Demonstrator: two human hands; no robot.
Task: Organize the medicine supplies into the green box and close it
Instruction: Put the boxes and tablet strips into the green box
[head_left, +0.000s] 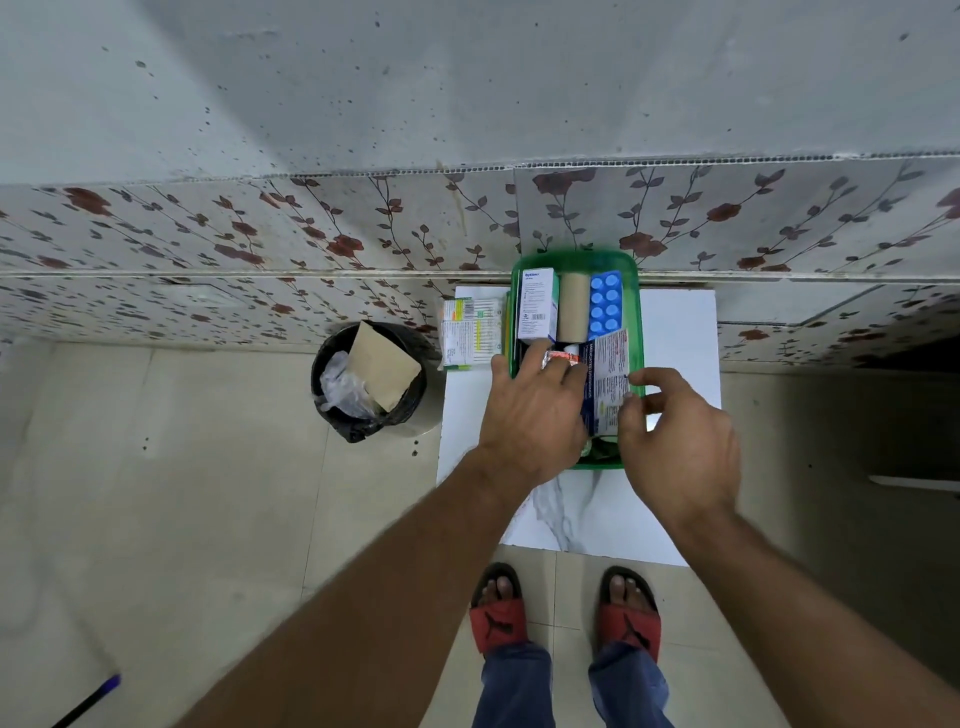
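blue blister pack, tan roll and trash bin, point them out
blue blister pack (605, 305), head view, middle of the pill rows
tan roll (573, 306), head view, middle of its side
trash bin (402, 410), head view, black rim

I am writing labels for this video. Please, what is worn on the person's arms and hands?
Nothing shows on them: the left hand and right hand are bare, with no gloves, rings, watch or bracelet visible. Both forearms are uncovered; no sleeve shows.

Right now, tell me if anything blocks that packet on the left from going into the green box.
The cotton-swab packet lies outside the green box, against its left wall. Only that wall stands between them; the left hand covers the box's near left part.
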